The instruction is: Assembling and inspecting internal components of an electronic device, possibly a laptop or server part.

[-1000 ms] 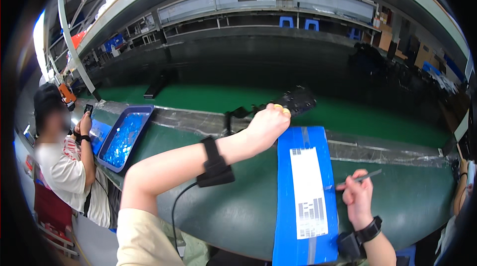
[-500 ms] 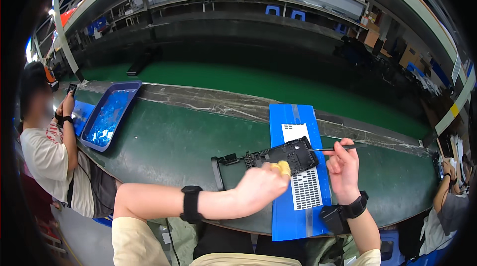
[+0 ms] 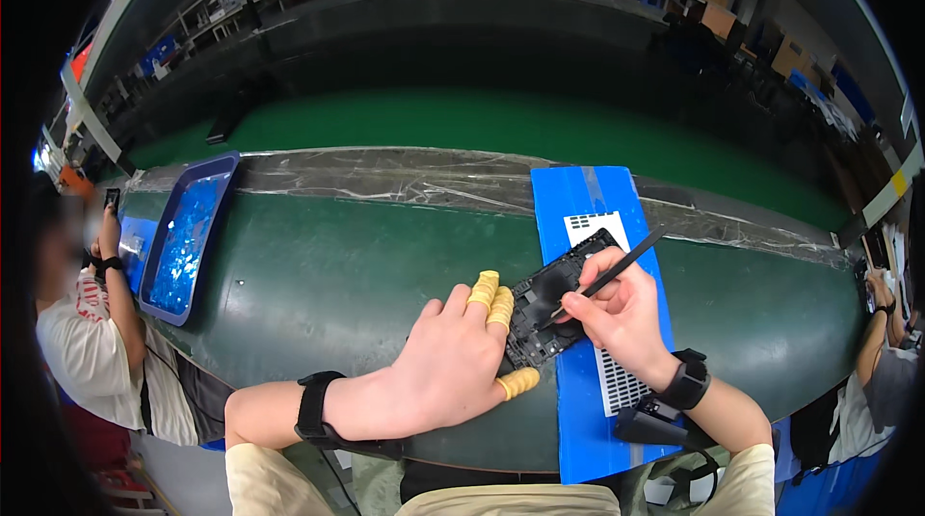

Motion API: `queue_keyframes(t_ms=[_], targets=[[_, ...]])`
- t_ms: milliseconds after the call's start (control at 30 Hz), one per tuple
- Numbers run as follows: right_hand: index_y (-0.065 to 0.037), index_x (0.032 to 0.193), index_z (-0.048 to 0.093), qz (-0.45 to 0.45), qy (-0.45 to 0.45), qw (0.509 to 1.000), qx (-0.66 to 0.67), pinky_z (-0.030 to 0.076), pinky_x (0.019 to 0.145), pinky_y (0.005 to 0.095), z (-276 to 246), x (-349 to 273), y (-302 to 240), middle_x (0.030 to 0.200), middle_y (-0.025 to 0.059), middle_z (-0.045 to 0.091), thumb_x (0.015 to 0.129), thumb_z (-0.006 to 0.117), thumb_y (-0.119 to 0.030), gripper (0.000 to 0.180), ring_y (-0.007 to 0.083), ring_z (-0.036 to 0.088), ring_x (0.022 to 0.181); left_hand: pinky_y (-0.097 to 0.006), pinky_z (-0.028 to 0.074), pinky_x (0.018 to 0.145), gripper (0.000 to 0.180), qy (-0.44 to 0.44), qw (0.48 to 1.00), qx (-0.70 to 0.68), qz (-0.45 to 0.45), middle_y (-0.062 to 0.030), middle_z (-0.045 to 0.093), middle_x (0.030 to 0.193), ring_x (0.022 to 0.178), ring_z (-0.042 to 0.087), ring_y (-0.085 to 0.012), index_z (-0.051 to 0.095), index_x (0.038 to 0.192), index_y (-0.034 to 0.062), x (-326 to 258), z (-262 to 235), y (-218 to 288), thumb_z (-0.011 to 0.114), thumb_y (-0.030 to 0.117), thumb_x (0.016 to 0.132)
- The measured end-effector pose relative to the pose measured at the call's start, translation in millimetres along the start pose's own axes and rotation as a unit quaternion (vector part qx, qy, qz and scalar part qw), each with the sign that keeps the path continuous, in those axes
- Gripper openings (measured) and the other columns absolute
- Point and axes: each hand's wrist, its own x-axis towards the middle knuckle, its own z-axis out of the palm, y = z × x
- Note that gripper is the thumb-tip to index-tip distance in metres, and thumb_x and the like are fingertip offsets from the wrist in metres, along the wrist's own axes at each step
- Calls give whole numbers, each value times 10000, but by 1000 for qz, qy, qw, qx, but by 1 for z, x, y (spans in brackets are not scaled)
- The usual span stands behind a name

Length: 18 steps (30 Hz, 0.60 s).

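A black plastic device housing [image 3: 545,296], with small parts set in it, lies at a slant over the left edge of a blue board [image 3: 584,449]. My left hand [image 3: 448,357] grips its left end, with yellow finger cots on the thumb and two fingers. That hand hides the housing's left end. In my right hand [image 3: 621,314] is a pair of slim black tweezers [image 3: 626,264], held like a pen. Their tip points down at the inside of the housing; whether it touches cannot be made out. Under my right hand, a white sheet of black rectangular stickers [image 3: 621,389] lies on the board.
A dark blue tray [image 3: 229,174] of shiny blue pieces stands at the left of the green table [image 3: 318,265]. A co-worker [image 3: 92,343] sits beyond it, another person [image 3: 877,362] at the far right. A dark ledge under clear film [image 3: 385,169] runs along the back.
My left hand has opened from a fist and taken hold of the housing's left end. The housing has tilted more steeply. My right hand has moved left and lowered the tweezers over it.
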Motion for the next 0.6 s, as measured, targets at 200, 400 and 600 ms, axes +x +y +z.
queue_keyframes(t_ms=[200, 400, 600], targets=[[-22, 820, 362, 9, -27, 997, -73, 445, 551, 173, -1, 2, 2, 730, 42, 488, 705, 502, 75, 205, 91, 548, 666, -348, 400, 694, 621, -26, 998, -50, 5, -235, 446, 981, 848, 422, -298, 469, 921, -135, 3, -2, -5, 589, 393, 617], [-25, 851, 347, 56, -8, 998, -22, 372, 378, 157, -4, 11, 3, 710, 60, 517, 709, 488, 82, 227, 86, 547, 622, -346, 404, 688, 653, -24, 997, -78, 3, -213, 449, 970, 849, 421, -291, 446, 963, -122, 7, 0, -9, 614, 380, 581], [-32, 866, 342, 84, 21, 996, -27, 323, 332, 151, -8, 18, 2, 628, 96, 527, 722, 497, 28, 220, 59, 466, 415, -344, 403, 688, 669, -58, 994, -92, -9, -207, 446, 975, 849, 419, -289, 434, 982, -119, 7, 0, -10, 619, 379, 576]])
